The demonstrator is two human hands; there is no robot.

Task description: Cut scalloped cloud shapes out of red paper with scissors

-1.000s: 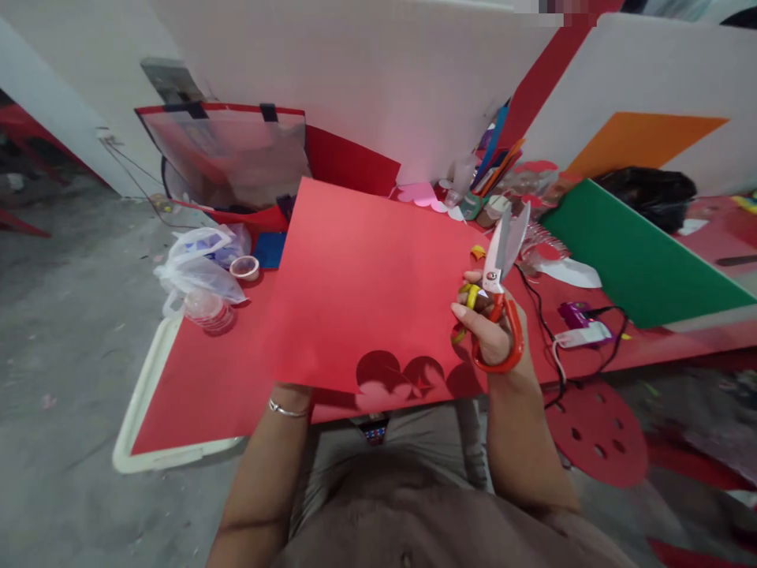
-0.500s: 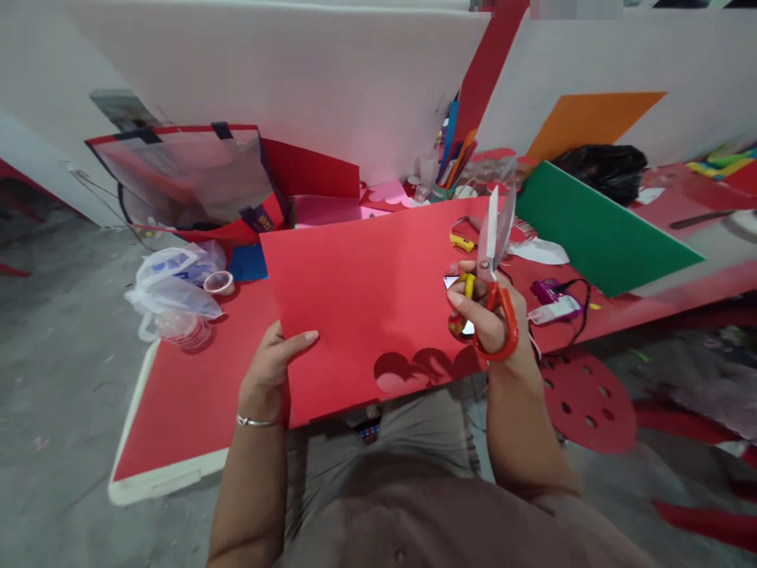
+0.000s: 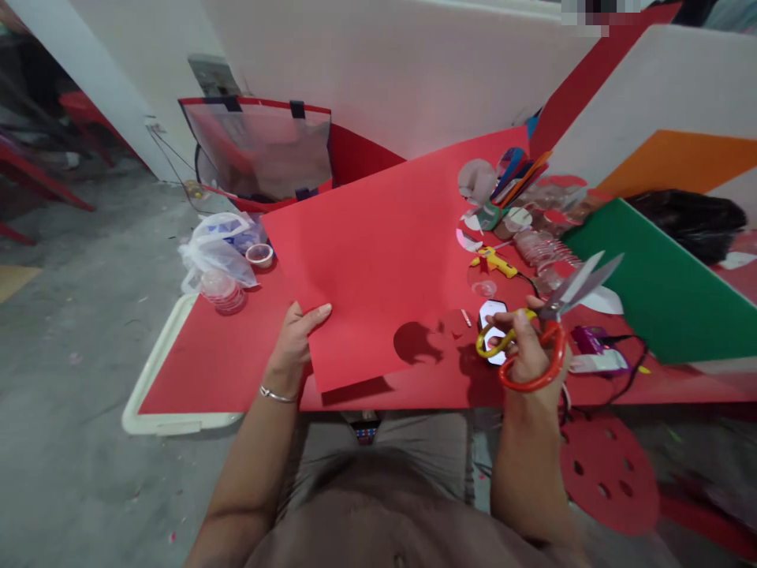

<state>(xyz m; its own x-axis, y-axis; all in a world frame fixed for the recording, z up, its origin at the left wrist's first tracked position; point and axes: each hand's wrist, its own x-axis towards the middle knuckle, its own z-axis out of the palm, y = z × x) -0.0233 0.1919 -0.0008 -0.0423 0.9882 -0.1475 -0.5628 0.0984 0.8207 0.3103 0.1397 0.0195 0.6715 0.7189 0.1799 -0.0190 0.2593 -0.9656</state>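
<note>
My left hand [image 3: 297,341] pinches the left edge of a large red paper sheet [image 3: 360,260], thumb on top and fingers underneath. The sheet is raised at a tilt over the red-topped table [image 3: 230,355], with rounded cut-outs along its lower right edge. In my right hand [image 3: 531,355] is a pair of scissors [image 3: 583,278] with one orange and one yellow handle loop. Its blades stand apart, point away to the right and touch no paper. Below the scissors lies a lit phone [image 3: 490,309], partly covered by the yellow loop. A yellow glue gun [image 3: 497,263] rests behind the phone.
To the left are a white plastic bag [image 3: 216,241], a small cup [image 3: 260,255] and a clear container [image 3: 223,293]. A green board [image 3: 668,292] leans at the right, near a purple item [image 3: 591,343]. A red stool [image 3: 615,473] stands below the table edge.
The sheet's right side has swung up and away from me. My right hand has moved right with the scissors, clear of the sheet, exposing the phone and glue gun. The view has shifted.
</note>
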